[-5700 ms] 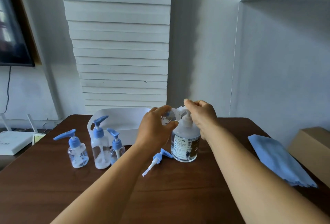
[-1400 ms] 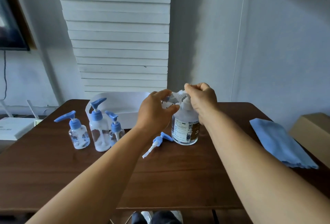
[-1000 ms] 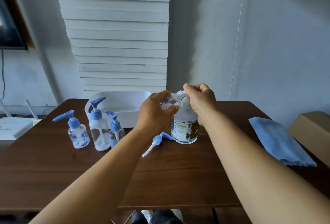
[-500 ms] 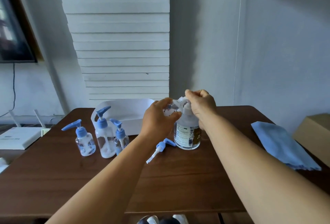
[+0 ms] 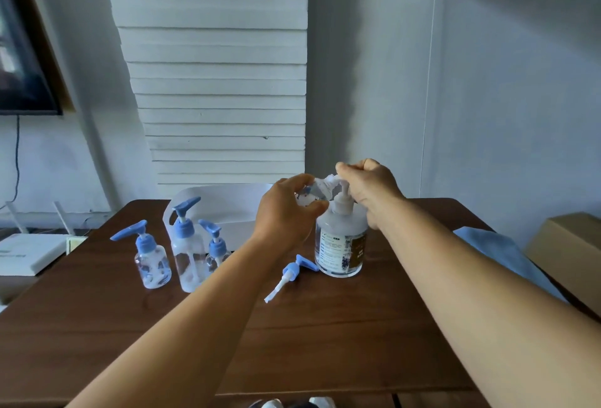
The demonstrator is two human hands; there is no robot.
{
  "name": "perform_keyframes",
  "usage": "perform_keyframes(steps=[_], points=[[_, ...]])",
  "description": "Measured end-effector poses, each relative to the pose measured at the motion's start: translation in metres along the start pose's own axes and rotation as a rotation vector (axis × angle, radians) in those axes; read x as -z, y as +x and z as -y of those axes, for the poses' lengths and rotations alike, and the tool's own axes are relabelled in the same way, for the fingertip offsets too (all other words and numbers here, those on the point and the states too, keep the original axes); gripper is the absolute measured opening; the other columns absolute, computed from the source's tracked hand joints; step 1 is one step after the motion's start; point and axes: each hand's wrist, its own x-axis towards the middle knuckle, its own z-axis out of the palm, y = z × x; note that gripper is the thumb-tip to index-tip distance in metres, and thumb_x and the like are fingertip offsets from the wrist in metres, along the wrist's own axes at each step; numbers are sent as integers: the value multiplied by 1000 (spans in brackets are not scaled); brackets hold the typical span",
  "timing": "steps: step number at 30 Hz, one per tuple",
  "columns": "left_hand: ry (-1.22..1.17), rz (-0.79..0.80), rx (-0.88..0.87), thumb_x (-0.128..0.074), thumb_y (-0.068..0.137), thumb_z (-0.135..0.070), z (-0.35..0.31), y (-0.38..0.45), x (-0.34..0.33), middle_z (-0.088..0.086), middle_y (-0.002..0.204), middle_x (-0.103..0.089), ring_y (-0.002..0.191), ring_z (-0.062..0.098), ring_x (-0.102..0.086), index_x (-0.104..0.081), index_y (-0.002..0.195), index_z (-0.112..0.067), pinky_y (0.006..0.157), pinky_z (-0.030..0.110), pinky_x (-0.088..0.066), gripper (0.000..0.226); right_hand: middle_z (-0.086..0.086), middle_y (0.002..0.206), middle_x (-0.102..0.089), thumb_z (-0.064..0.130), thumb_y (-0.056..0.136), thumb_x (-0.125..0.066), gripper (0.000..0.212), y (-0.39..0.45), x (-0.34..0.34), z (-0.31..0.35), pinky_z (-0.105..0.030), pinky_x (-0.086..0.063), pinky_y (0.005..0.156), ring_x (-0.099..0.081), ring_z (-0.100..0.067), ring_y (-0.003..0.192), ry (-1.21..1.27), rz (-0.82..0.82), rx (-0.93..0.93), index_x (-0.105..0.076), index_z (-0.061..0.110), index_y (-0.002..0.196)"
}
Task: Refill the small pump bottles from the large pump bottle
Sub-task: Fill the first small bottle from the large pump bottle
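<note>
The large clear pump bottle [image 5: 340, 245] with a label stands on the brown table [image 5: 325, 336]. My right hand [image 5: 370, 189] curls over its white pump head. My left hand [image 5: 286, 215] holds a small clear bottle [image 5: 310, 194] without its cap, tilted up against the pump's nozzle. That bottle's blue pump cap [image 5: 292, 272] lies on the table in front. Three small bottles with blue pumps stand at the left: one [image 5: 151, 259], a taller one [image 5: 188, 255] and a smaller one [image 5: 216, 250].
A white plastic bin [image 5: 234, 209] stands behind the bottles. A blue cloth [image 5: 500, 255] lies at the table's right edge, next to a cardboard box [image 5: 569, 245]. A white router [image 5: 29, 251] sits left of the table.
Both hands stay at the large bottle's pump with the small bottle held to the nozzle. Only the view has shifted slightly.
</note>
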Motion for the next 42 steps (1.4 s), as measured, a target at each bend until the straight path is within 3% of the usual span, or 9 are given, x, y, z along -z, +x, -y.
perform_keyframes(steps=[7, 14, 18, 25, 30, 34, 38, 40, 42], points=[[-24, 30, 30, -69, 80, -28, 4, -5, -2, -6, 102, -62, 83, 9, -54, -63, 111, -25, 65, 14, -35, 32, 0, 87, -60, 46, 84, -56, 26, -2, -10, -14, -38, -47, 81, -57, -24, 97, -57, -61, -10, -49, 23, 74], [-33, 27, 2, -68, 81, -23, -3, 0, 2, -13, 87, -58, 67, 2, -50, -60, 94, -27, 54, 1, -34, 16, 3, 80, -58, 42, 85, -56, 22, 2, -5, -9, -31, -44, 70, -56, -19, 87, 7, -74, 19, -51, 22, 76], [-86, 22, 50, -69, 81, -21, 1, -6, -2, -13, 93, -58, 82, 6, -53, -63, 107, -25, 65, 14, -36, 27, 2, 79, -61, 44, 80, -56, 24, 2, -18, -17, -41, -49, 83, -59, -25, 93, -19, -123, 20, -49, 23, 70], [-72, 26, 24, -69, 80, -23, -2, 1, -1, -12, 93, -59, 81, 9, -54, -62, 103, -26, 62, 10, -35, 24, 2, 78, -58, 39, 86, -57, 24, 5, -4, -12, -28, -43, 66, -54, -17, 80, 10, -66, 78, -49, 22, 72], [-57, 38, 54, -69, 81, -23, 3, -5, 0, -13, 96, -59, 87, 7, -53, -62, 103, -27, 75, 18, -34, 23, -1, 87, -65, 47, 80, -55, 28, 4, -18, -19, -42, -49, 90, -59, -27, 96, -41, -106, 36, -48, 22, 69], [-53, 35, 28, -69, 81, -24, -3, -1, 5, -11, 97, -59, 85, 9, -53, -62, 109, -24, 71, 18, -34, 30, -1, 88, -61, 42, 87, -56, 26, 6, -5, -3, -35, -46, 82, -56, -23, 94, -52, -65, 59, -47, 23, 71], [-84, 35, 48, -70, 80, -21, -1, -6, -2, -18, 79, -55, 77, 7, -52, -59, 91, -30, 60, 5, -36, 18, 6, 76, -62, 44, 82, -60, 26, 1, -13, -21, -34, -49, 79, -62, -21, 87, 60, -130, 63, -53, 21, 71], [-87, 34, 59, -70, 80, -21, 2, -7, -3, -19, 80, -56, 80, 6, -52, -62, 98, -28, 61, 5, -37, 21, 7, 73, -63, 45, 79, -60, 28, 2, -19, -26, -40, -51, 87, -63, -22, 87, 46, -173, 70, -53, 21, 68], [-81, 32, 67, -70, 81, -23, 3, -7, -1, -14, 94, -60, 86, 6, -53, -62, 111, -24, 67, 11, -36, 32, 5, 75, -64, 44, 79, -61, 28, 5, -16, -20, -40, -51, 85, -63, -23, 88, 4, -144, 65, -52, 20, 68]])
